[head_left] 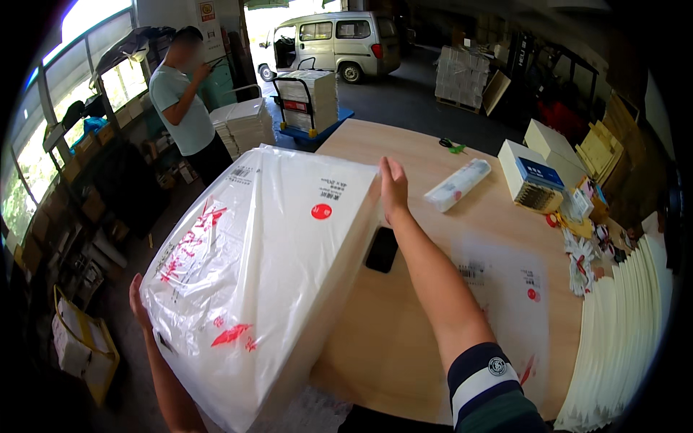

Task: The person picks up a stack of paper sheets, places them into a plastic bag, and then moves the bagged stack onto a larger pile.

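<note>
A large flat package wrapped in white plastic with red printing is tilted up over the left edge of the wooden table. My left hand grips its lower left edge from beneath. With fingers straight, my right hand presses flat against its far right edge. A black phone lies on the table just beside the package, under my right forearm.
A white roll, green scissors, white boxes and stacked white sheets sit on the right. An empty clear bag lies flat. A person stands far left near a loaded cart; a van is parked behind.
</note>
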Tool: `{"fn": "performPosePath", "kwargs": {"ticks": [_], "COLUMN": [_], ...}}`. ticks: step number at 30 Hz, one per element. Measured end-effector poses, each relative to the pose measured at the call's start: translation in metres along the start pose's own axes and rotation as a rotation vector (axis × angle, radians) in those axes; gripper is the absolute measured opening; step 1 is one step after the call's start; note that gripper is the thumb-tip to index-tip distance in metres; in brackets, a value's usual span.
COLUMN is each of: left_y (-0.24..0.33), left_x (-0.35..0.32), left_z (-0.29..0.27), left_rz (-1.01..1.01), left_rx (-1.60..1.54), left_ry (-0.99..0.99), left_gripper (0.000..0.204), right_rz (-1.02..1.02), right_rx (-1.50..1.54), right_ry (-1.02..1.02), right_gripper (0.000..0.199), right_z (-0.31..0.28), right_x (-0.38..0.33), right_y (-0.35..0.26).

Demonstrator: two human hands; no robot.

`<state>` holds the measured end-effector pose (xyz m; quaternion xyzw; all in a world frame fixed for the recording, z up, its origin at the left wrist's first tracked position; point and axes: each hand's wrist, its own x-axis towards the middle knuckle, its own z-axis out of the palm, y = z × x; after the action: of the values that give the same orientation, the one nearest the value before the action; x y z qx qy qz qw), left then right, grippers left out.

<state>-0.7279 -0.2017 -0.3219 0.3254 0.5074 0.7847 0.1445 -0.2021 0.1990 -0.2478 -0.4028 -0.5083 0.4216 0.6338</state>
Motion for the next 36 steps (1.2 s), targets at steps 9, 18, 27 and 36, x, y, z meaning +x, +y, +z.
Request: {"fn": "performPosePath", "kwargs": {"ticks": [9,18,27,36], "left_y": [0.043,0.047,0.061,0.071], "left_x": [-0.024,-0.040,-0.132,-0.224], "left_z": [0.037,0.045,0.061,0.065], "left_rz": [-0.169,-0.102,-0.052,-0.082], "left_rx": [-0.207,-0.061,0.320,0.547], "left_ry": [-0.067,0.018,0.199,0.325], "left_gripper": [0.046,0.043,0.040,0.037], "right_rz": [0.152,0.045,0.029,0.097], "right_rx": [0.187,0.161,0.042,0.261], "right_ry": [-0.016,-0.110,-0.102,-0.105], "right_gripper": [0.054,0.053,0.061,0.061], "right_z": [0.040,0.037,0.029,0.017], "right_x": [0.012,0.033,0.028,0.035], "right_y": [0.025,0.039,0.054,0.065]}}
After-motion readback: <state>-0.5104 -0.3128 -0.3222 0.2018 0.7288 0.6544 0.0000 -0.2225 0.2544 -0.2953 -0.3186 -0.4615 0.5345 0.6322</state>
